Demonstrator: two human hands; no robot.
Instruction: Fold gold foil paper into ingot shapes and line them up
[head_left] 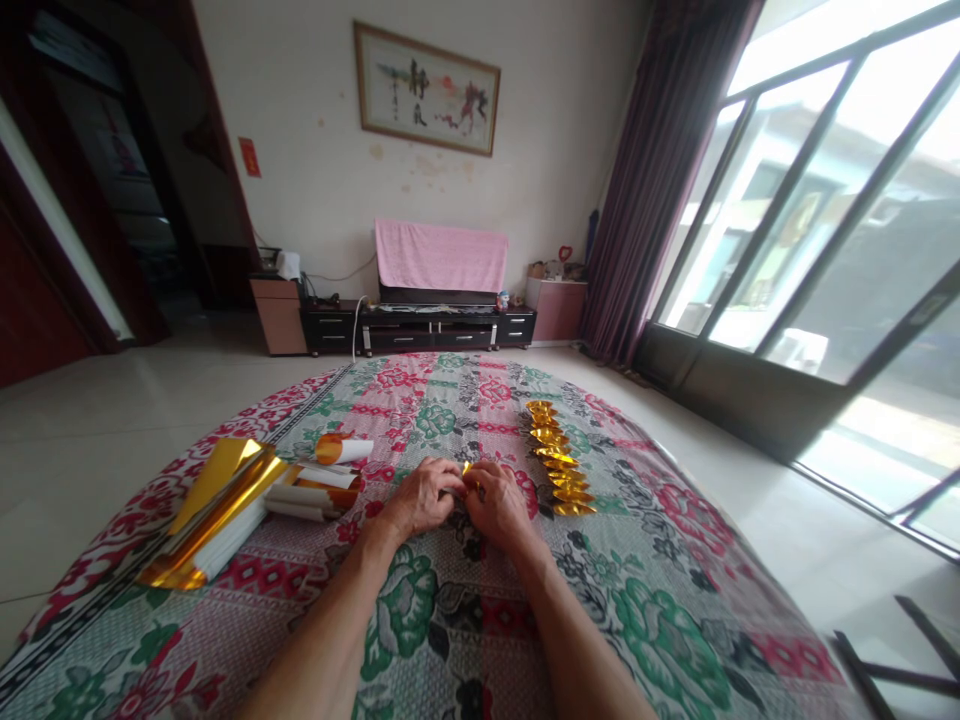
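My left hand (426, 496) and my right hand (498, 504) meet over the middle of the cloth-covered table, fingers pinched together around a small piece of gold foil paper (466, 468). Most of that piece is hidden by the fingers. On the right lies a row of several folded gold paper ingots (556, 458), running away from me. To the left rests a stack of gold foil sheets (225, 510), partly curled, with white undersides. Beside it are several loosely rolled white-and-gold sheets (313, 492), apart from my left hand.
A flowered cloth (667, 630) covers the round table. Beyond it stand a low black cabinet (427, 335) and a screen under a pink towel (442, 255). Glass doors (795, 230) and a dark curtain (667, 180) are on the right. Dark furniture legs (892, 670) show at lower right.
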